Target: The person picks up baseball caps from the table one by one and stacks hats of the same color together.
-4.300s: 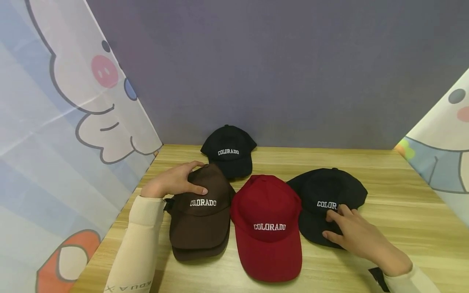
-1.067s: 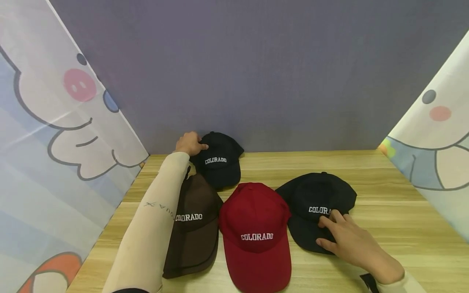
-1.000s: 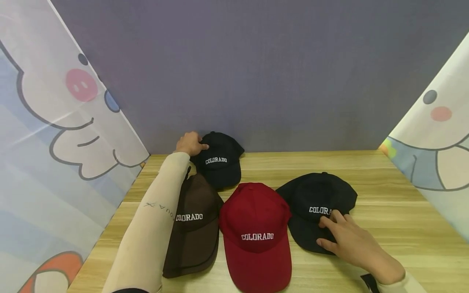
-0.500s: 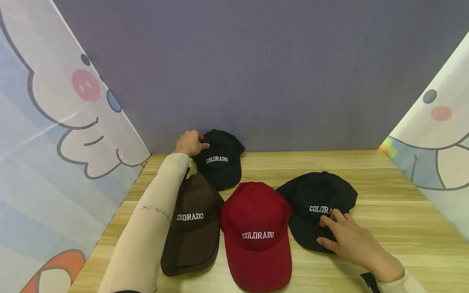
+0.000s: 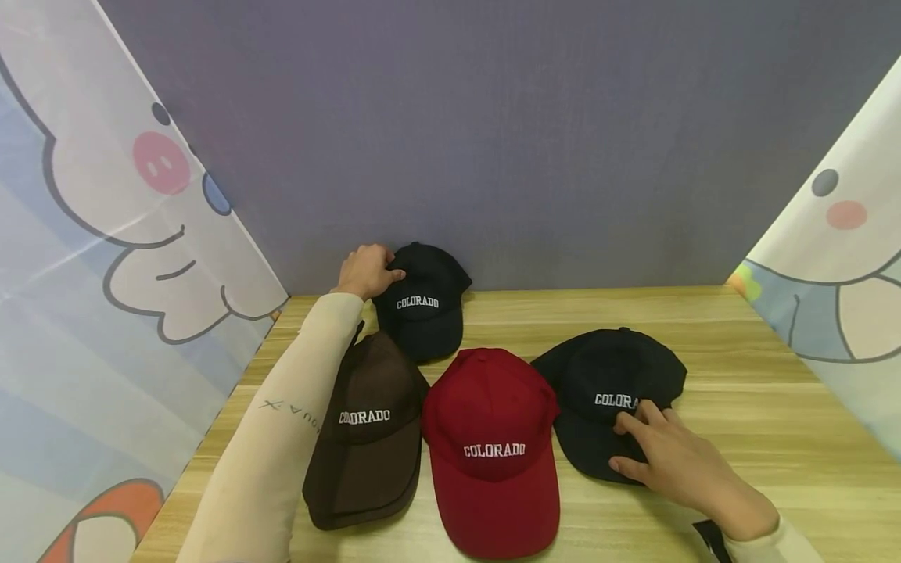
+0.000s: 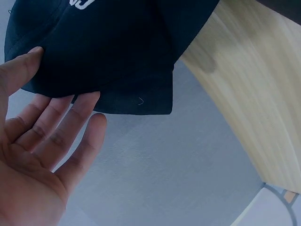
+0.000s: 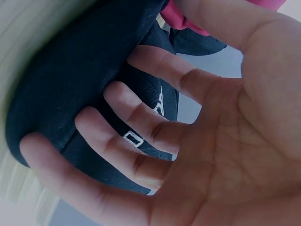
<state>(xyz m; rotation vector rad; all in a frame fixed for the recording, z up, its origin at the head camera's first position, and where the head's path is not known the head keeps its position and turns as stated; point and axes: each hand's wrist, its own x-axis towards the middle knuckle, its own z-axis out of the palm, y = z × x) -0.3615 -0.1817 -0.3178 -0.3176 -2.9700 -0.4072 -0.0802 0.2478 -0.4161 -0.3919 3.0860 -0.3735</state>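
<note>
At the back left, my left hand (image 5: 366, 271) pinches the crown of a black baseball cap (image 5: 427, 332). In the left wrist view the thumb (image 6: 29, 68) lies on the cap's outside, with the fingertips at its lower edge, partly behind it. My right hand (image 5: 679, 457) rests on another black baseball cap (image 5: 605, 367) at the right, covering the end of its white COLORADO lettering. The right wrist view shows loosely extended fingers (image 7: 136, 117) touching that cap. Between the hands lie a brown baseball cap (image 5: 373, 461), partly shaded by my left forearm, and a red baseball cap (image 5: 493, 407).
The caps lie on a light wooden table (image 5: 739, 336). A grey wall (image 5: 528, 141) stands right behind the back cap. Printed cartoon panels (image 5: 63, 336) close in the left and right sides. My left sleeve (image 5: 267, 438) passes over the brown cap's left side.
My left hand has gone from the brown cap to the black cap at the back. That cap's crown has risen slightly over the last second. My right hand stays on its cap.
</note>
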